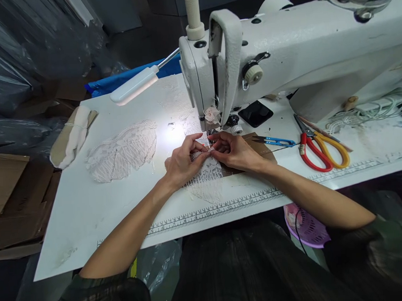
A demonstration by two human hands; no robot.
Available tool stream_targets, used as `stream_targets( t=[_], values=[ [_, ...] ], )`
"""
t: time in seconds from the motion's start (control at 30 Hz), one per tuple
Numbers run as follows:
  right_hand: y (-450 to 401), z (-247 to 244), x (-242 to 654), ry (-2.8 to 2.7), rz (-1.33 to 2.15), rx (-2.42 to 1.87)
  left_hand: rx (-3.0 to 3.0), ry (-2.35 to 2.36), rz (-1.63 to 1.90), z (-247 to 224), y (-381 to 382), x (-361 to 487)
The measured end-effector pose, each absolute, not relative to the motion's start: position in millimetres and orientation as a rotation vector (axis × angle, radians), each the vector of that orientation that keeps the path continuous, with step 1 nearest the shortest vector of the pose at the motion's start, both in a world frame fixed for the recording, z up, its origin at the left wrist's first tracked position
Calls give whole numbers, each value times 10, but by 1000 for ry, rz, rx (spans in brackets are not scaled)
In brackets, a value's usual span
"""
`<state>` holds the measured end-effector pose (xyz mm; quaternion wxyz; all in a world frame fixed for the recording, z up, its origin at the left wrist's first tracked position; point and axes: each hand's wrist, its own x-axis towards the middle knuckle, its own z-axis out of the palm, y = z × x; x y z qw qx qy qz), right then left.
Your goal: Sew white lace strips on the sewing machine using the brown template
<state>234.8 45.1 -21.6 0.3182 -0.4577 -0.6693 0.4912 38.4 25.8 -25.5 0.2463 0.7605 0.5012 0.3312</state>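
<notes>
A piece of pale lace (207, 181) lies under the needle area of the white sewing machine (266, 52). My left hand (188, 160) pinches its upper edge between thumb and fingers. From the other side my right hand (235, 152) grips the same edge, its fingertips almost meeting the left ones just in front of the presser foot. The lower part of the lace hangs loose toward the table's front edge. Fingers partly hide the spot where lace and needle meet.
Gathered lace pieces (123, 150) lie to the left, beside a rolled elastic bundle (77, 134). Blue thread snips (274, 141) and red-and-yellow scissors (322, 148) rest at right. A lamp (135, 85) lights the table. A purple basket (308, 228) stands below the edge.
</notes>
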Motion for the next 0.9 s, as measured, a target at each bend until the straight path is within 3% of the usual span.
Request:
stream_targets(
  t=[0.17,0.27,0.37,0.53,0.7,0.9],
  values=[
    [485,-132,2604,-2130,1019,-1160,2185,1513,848,-242,282,397],
    [409,-158,2764,-2395,822,-812,2259,1527,848,-246,269,392],
    [302,-233,2816,-2504,766,-602,2366,1493,873,-264,260,382],
    [225,-306,2784,-2529,722,-623,2902,1344,902,-256,300,403],
    [215,-289,2779,-2528,742,-661,3292,1039,587,-223,312,435],
    [220,-282,2792,-2487,788,-683,3252,945,328,-146,271,368]
  ],
)
